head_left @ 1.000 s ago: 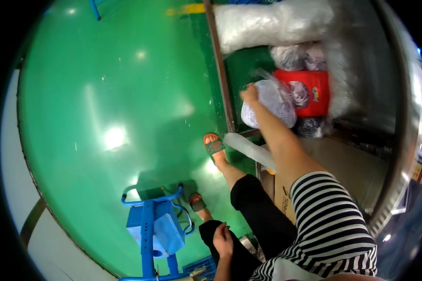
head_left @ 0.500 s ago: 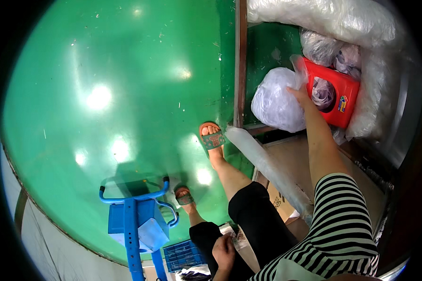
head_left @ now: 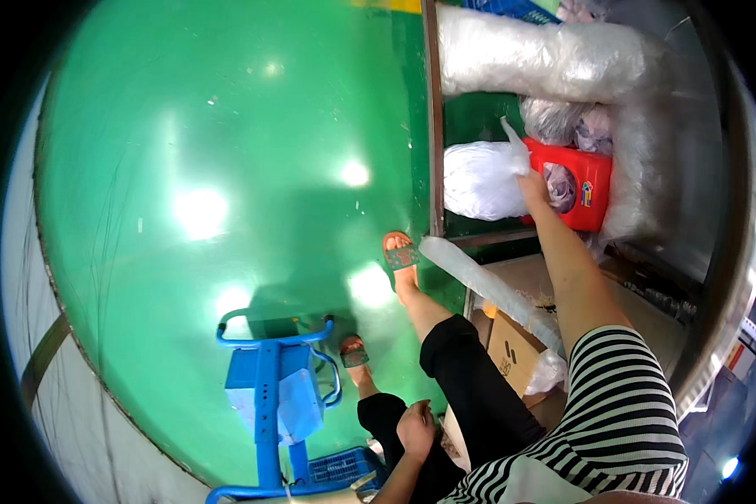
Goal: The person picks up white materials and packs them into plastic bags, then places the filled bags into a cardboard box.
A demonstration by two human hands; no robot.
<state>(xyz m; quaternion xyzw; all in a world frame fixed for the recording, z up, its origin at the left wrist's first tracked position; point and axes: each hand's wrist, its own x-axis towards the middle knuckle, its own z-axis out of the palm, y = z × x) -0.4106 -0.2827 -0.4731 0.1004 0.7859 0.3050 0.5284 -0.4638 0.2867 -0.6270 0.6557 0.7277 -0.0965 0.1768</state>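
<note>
My right hand (head_left: 532, 191) reaches far forward and grips the gathered neck of a stuffed white plastic bag (head_left: 483, 181). The bag lies on its side at the left of a red plastic stool (head_left: 593, 172). A loose flap of plastic sticks up above my fingers, which are closed and partly hidden. Through the round hole in the stool shows a bundle of purplish crumpled material (head_left: 560, 186). Low in the picture, my left hand (head_left: 416, 430) is above my thigh, its fingers curled in with nothing visible in them.
Long clear plastic bundles (head_left: 554, 59) bend round the stool. A dark metal rail (head_left: 434, 118) edges this area. A plastic roll (head_left: 496, 281) slants beside my leg, near a cardboard box (head_left: 511, 353). At lower left are a blue metal frame (head_left: 269, 403) and blue crate (head_left: 340, 469).
The view has shifted, showing more at the far right. The white bag looks flatter and longer, its neck drawn toward my right hand. My left hand has come up slightly.
</note>
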